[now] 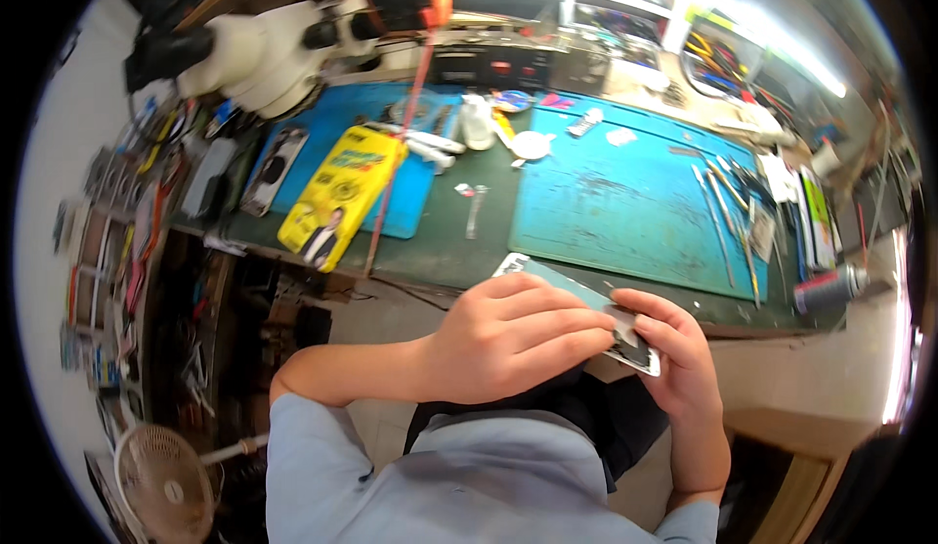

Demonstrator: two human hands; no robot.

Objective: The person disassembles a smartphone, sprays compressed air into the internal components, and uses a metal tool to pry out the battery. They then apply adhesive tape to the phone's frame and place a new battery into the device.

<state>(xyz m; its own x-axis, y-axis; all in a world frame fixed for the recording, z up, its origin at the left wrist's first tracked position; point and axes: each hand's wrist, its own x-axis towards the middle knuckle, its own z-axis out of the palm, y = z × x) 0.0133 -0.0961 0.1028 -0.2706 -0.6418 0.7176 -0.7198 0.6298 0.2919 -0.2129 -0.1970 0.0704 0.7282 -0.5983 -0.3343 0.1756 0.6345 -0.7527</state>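
Observation:
A slim phone-shaped panel [570, 287] with a white edge and a grey-blue face is tilted in front of my body, just off the bench's near edge. Around its right end my right hand [679, 344] is closed, thumb and fingers gripping the rim beside a darker patch. My left hand [518, 334] lies palm down across the panel, fingers stretched toward that same end. Its fingertips touch the surface close to my right fingers; its thumb is hidden. Whether anything small sits under those fingertips I cannot make out.
On the bench lie a blue mat [616, 212] and, at its right, several thin hand tools [728, 212]. A spray can [831, 288] rests by the right edge. Leftward are a yellow package [342, 192], a phone-shaped part [275, 170] and a microscope [254, 60]. A fan [164, 485] stands lower left.

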